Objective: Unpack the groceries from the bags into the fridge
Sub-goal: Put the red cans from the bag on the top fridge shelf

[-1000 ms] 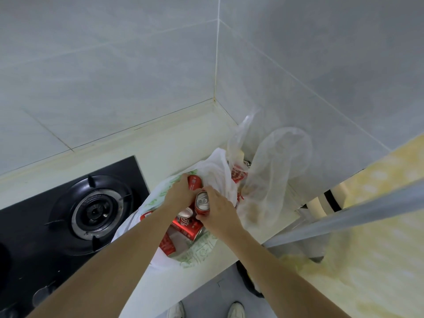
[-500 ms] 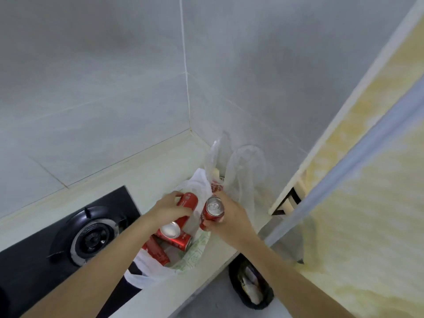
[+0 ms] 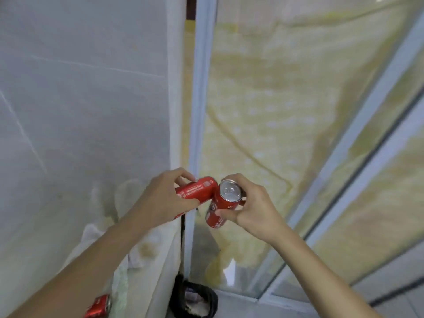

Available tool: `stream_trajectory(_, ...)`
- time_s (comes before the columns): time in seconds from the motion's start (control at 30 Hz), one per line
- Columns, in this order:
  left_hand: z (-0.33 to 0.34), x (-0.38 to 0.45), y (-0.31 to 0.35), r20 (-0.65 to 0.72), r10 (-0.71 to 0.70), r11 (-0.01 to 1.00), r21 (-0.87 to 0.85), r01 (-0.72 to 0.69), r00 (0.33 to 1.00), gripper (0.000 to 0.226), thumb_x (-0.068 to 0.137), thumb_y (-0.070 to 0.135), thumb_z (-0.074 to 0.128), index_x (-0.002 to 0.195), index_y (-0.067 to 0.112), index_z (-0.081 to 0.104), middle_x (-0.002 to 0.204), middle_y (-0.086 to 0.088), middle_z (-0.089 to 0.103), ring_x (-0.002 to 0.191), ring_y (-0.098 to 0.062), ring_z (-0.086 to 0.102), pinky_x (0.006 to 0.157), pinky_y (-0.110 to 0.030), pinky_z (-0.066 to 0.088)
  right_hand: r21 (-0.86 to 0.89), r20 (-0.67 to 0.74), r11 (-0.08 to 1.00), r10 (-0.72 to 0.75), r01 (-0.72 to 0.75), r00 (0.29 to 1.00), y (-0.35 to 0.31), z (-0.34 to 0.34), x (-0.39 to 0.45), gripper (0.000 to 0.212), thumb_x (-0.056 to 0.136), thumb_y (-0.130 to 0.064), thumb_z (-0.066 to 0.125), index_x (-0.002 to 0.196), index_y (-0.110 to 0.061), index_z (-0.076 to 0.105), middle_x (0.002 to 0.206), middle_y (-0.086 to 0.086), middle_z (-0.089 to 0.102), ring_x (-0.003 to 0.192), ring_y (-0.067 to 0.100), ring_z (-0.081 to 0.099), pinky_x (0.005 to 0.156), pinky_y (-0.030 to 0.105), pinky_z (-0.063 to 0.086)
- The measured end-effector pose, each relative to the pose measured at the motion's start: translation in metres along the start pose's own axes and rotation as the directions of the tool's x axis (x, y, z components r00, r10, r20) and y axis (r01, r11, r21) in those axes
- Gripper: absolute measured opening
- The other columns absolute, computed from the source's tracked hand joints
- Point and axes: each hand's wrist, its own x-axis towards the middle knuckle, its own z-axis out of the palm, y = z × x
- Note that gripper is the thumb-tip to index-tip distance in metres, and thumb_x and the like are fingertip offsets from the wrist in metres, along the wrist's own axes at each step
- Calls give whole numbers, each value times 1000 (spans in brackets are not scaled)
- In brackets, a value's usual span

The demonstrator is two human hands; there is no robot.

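A person holds two red soda cans up in front of a sliding glass door, one can in each hand. The left hand [image 3: 164, 199] wraps around a can lying on its side [image 3: 196, 188], thumb under it and fingers curled over the top, its far end pointing right. The right hand [image 3: 254, 208] grips an upright can [image 3: 223, 204] that tilts slightly, its silver lid and pull tab facing the camera; the thumb presses the near side of the red body while the fingers curl behind the rim. The two cans touch, the end of the sideways can meeting the upper side of the upright one, in the middle of the scene.

At the lower left, a third red can [image 3: 98, 306] lies in a white plastic bag with green print [image 3: 120, 283] on a pale counter [image 3: 146, 281], near the left forearm and well below the raised cans. A grey tiled wall [image 3: 80, 99] fills the left half of the scene. To the right stands the pale-framed glass door [image 3: 202, 88], backed by a yellow patterned curtain [image 3: 286, 99]. On the floor just beside the counter's end sits a black bin [image 3: 195, 301] with crumpled contents. The view is softly blurred.
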Motion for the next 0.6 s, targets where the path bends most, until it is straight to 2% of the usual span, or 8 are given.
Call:
stream_trajectory(0.13, 63, 27, 73, 114, 151, 974, -186, -128, 982, 49, 75, 23, 86, 114, 46, 67, 106, 12, 68, 83, -15, 73, 42, -28, 51, -42, -199, 993, 101, -111, 975, 7, -91, -34, 60, 64, -23, 95, 113, -35, 63, 101, -15, 73, 96, 10, 71, 86, 40, 60)
stream_trajectory(0.2, 101, 40, 113, 168, 207, 947, -283, -154, 964, 56, 74, 28, 85, 122, 47, 65, 111, 16, 70, 85, -13, 74, 46, -31, 55, -50, -292, 983, 155, -177, 944, 14, -139, -54, 62, 65, -23, 96, 116, -36, 63, 103, -16, 74, 97, 9, 72, 89, 40, 60)
stream_trajectory(0.3, 162, 59, 172, 270, 291, 892, -422, -159, 918, 67, 74, 32, 83, 136, 42, 60, 113, 12, 74, 81, -12, 77, 55, -31, 55, -67, -438, 960, 216, -271, 873, 25, -210, -89, 62, 65, -24, 97, 114, -38, 63, 102, -16, 74, 94, 8, 72, 86, 37, 60)
stream_trajectory(0.4, 227, 69, 231, 384, 364, 829, -549, -107, 849, 55, 85, 23, 82, 135, 33, 62, 112, 8, 77, 83, -13, 78, 66, -29, 59, -56, -574, 929, 270, -366, 773, 39, -278, -127, 65, 64, -23, 98, 116, -37, 62, 103, -13, 74, 89, 11, 72, 83, 35, 61)
stream_trajectory(0.5, 290, 69, 289, 473, 435, 783, -619, -62, 766, 32, 95, 18, 71, 124, 31, 67, 101, 4, 80, 76, -13, 76, 56, -24, 56, -36, -675, 898, 302, -438, 674, 51, -338, -161, 69, 65, -22, 98, 123, -31, 61, 107, -11, 74, 90, 9, 74, 84, 33, 62)
stream_trajectory(0.6, 347, 65, 342, 521, 502, 747, -663, -43, 691, 30, 95, 18, 69, 124, 24, 69, 102, -4, 80, 85, -21, 78, 64, -27, 58, -9, -742, 869, 326, -495, 586, 61, -391, -191, 71, 65, -24, 98, 124, -30, 59, 109, -9, 74, 93, 10, 74, 87, 36, 63)
